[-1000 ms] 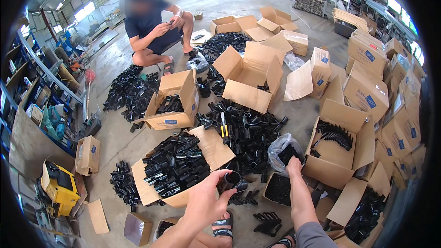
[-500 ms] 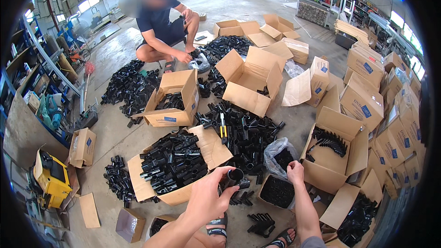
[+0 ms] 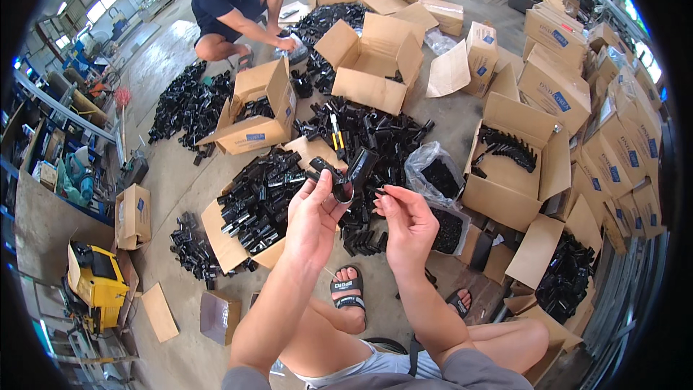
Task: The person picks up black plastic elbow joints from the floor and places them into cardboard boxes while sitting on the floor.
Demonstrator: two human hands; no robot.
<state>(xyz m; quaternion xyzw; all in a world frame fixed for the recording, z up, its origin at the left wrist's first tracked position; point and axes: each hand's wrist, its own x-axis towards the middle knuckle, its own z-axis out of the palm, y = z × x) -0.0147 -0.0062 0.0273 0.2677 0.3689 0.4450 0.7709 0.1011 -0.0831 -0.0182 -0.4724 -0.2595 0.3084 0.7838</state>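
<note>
In front of me my left hand [image 3: 310, 211] is closed around a black pipe fitting [image 3: 363, 166] with a short tube end tilted up. Just to its right, my right hand [image 3: 410, 227] pinches a small dark piece [image 3: 380, 191], too small to make out well, close to the fitting but apart from it. Beyond my right hand lies a clear plastic bag [image 3: 426, 156] of small black parts. Nearer stands a small box of black bits [image 3: 449, 230], partly hidden by that hand. Left of my left hand is an open carton [image 3: 222, 237] heaped with black fittings.
A pair of yellow-handled pliers [image 3: 337, 133] lies on a heap of black fittings [image 3: 386, 130]. Open cartons [image 3: 372, 90] stand beyond, stacked boxes [image 3: 613, 152] at the right. A crouching co-worker [image 3: 231, 14] is at the far left; a yellow machine [image 3: 97, 285] is near left.
My right hand has come away from the plastic bag, leftward to the fitting, now pinching a small piece. My left hand has raised and turned the fitting. The view has tipped down.
</note>
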